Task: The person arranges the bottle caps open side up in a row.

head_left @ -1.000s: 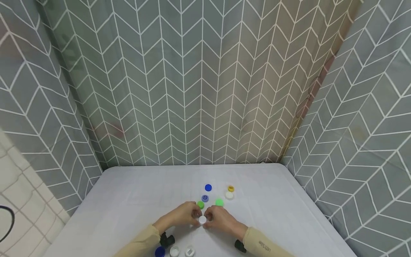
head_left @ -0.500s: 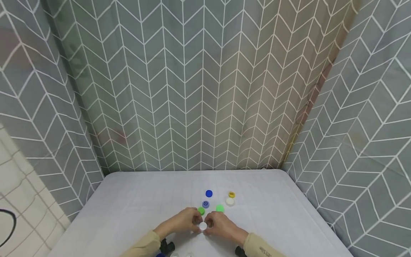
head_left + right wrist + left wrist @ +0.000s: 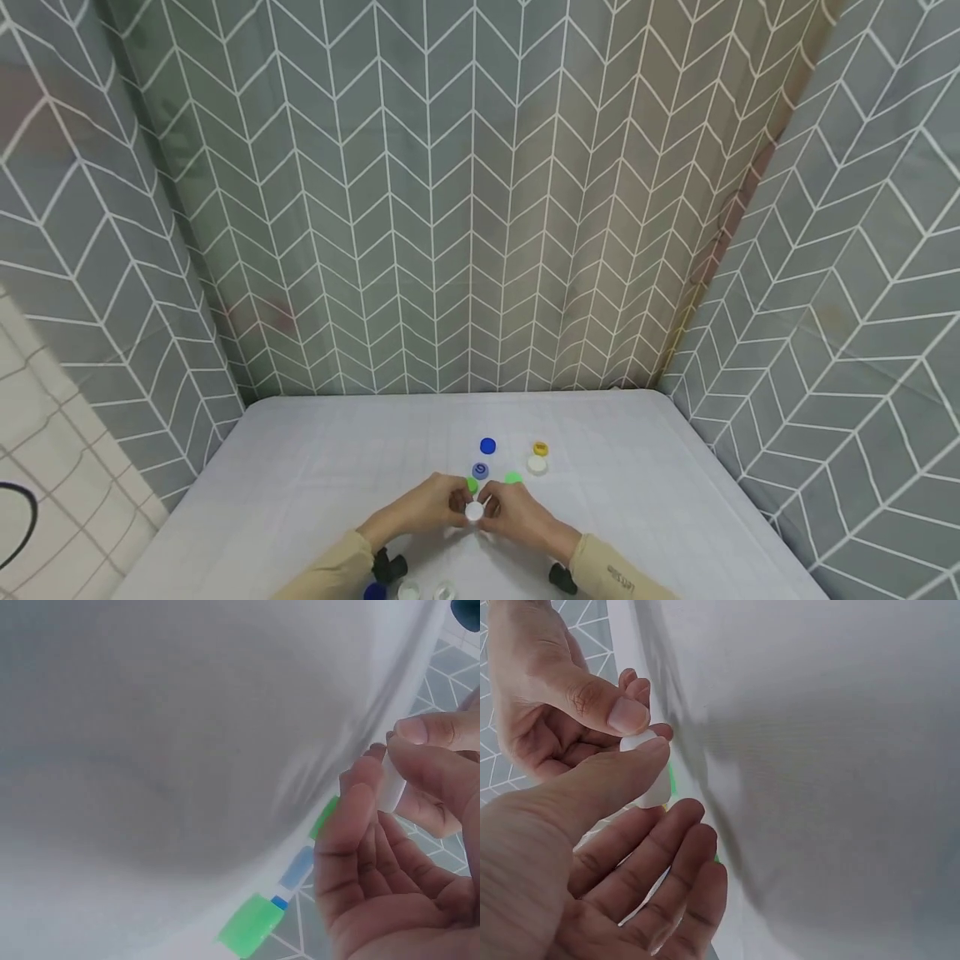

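The left hand (image 3: pixel 438 502) pinched a small, round white plastic-looking cap (image 3: pixel 474 512) between thumb and fingers, and the right hand (image 3: pixel 519 510) pinched the same cap from the opposite side. The cap sat between the two sets of fingertips, over the near part of the table (image 3: pixel 337 450) — a surface spread with smooth white cloth. Just beyond the left hand's fingertips lay a bright green round cap (image 3: pixel 472 485), partly hidden; a light green round cap (image 3: pixel 513 477) showed just past the right hand. Farther out came a lilac-blue round cap with a dark mark (image 3: pixel 480 471), then a deep blue round cap (image 3: pixel 488 446). To their right a creamy white round cap (image 3: pixel 537 465) lay just beside a yellow round cap (image 3: pixel 541 448). Nearer the person — along the bottom edge of the head view — were a dark blue round cap (image 3: pixel 375 592) and two whitish round caps (image 3: pixel 408 591).
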Tool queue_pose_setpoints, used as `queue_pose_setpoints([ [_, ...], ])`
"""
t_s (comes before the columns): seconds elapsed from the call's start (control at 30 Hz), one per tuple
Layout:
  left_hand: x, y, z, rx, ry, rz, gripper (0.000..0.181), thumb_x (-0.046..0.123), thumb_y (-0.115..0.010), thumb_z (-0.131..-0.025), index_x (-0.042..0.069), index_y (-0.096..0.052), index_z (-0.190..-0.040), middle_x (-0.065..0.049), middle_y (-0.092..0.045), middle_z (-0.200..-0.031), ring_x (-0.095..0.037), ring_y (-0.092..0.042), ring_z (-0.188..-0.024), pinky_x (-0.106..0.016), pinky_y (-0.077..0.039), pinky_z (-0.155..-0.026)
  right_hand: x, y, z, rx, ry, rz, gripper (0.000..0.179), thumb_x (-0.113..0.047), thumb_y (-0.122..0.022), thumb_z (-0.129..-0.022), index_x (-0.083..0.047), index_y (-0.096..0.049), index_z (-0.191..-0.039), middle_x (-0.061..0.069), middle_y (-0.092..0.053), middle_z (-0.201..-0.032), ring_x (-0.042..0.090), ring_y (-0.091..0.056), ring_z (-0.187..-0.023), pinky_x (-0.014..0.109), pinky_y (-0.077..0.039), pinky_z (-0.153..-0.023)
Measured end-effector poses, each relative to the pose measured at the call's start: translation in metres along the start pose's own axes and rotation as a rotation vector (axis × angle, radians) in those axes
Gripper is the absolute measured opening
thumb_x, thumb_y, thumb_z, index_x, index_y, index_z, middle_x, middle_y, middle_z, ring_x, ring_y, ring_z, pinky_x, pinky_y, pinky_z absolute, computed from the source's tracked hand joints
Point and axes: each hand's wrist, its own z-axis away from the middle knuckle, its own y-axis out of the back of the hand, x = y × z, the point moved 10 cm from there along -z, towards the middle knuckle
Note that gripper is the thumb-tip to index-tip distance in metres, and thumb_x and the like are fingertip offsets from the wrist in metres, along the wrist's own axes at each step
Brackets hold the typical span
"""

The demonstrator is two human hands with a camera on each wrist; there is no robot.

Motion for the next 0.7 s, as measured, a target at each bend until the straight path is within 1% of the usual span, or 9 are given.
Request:
queue_pose_setpoints([
  [0.2, 0.003, 0.006, 0.001, 0.029, -0.024, 0.008, 0.024, 0.013, -0.08, -0.075, 0.012, -0.065, -0.094, 0.01, -0.066, -0.074, 0.0, -0.06, -0.067, -0.018, -0.05, -0.063, -0.005, 0.008, 0.0, 0.027, 0.007, -0.017, 0.026, -0.011, -0.076, -0.081, -0.005, -0.065, -0.103, -0.003, -0.068, -0.078, 0.0, -0.056, -0.065, 0.018, -0.048, -0.057],
  [0.3, 0.005, 0.008, 0.003, 0.036, -0.036, 0.013, 0.024, 0.013, -0.08, -0.076, 0.011, -0.064, -0.094, 0.011, -0.066, -0.074, 0.001, -0.06, -0.066, -0.017, -0.05, -0.063, -0.008, 0.012, 0.001, 0.047, 0.026, -0.032, 0.025, -0.015, -0.076, -0.082, -0.004, -0.067, -0.103, -0.003, -0.068, -0.078, 0.0, -0.056, -0.066, 0.018, -0.048, -0.058],
  [0.37, 0.007, 0.01, 0.004, 0.045, -0.047, 0.019, 0.024, 0.014, -0.08, -0.077, 0.011, -0.064, -0.095, 0.011, -0.067, -0.074, 0.001, -0.061, -0.067, -0.017, -0.05, -0.063, -0.01, 0.014, 0.002, 0.063, 0.045, -0.051, 0.026, -0.017, -0.074, -0.084, -0.003, -0.068, -0.104, -0.002, -0.069, -0.079, 0.0, -0.057, -0.066, 0.017, -0.048, -0.059],
  [0.53, 0.014, 0.016, 0.007, 0.085, -0.083, 0.035, 0.026, 0.012, -0.079, -0.078, 0.009, -0.063, -0.098, 0.011, -0.069, -0.076, 0.002, -0.063, -0.07, -0.017, -0.051, -0.066, -0.012, 0.018, 0.004, 0.083, 0.049, -0.122, 0.028, -0.019, -0.068, -0.09, 0.001, -0.066, -0.109, 0.002, -0.072, -0.082, 0.001, -0.062, -0.064, 0.018, -0.05, -0.057],
  [0.7, 0.017, 0.019, 0.008, 0.097, -0.09, 0.046, 0.026, 0.011, -0.078, -0.079, 0.011, -0.062, -0.1, 0.011, -0.069, -0.076, 0.002, -0.064, -0.07, -0.016, -0.052, -0.066, -0.014, 0.02, 0.004, 0.086, 0.047, -0.15, 0.028, -0.018, -0.067, -0.09, 0.001, -0.065, -0.111, 0.006, -0.073, -0.085, 0.001, -0.064, -0.065, 0.018, -0.052, -0.059],
])
